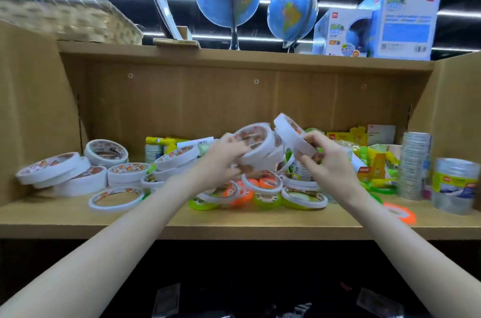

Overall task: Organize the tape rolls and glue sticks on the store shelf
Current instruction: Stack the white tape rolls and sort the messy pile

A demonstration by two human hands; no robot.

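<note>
The job looks barely begun: the left hand (223, 155) holds stacked white tape rolls (256, 147), the right hand (321, 155) pinches one white tape roll (291, 135), and the wooden shelf (234, 224) is a jumble (glue sticks hard to spot).

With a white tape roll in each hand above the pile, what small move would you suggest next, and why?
Probably bring the right hand's white roll onto the rolls in the left hand, then set them with the white rolls stacked at the shelf's left, since white, green and orange rolls lie mixed below.

blur: white tape rolls (256, 147) in both hands smeared | labels unreadable | cut off: wicker basket (65, 20) at left edge | hidden: packets behind hands
</note>
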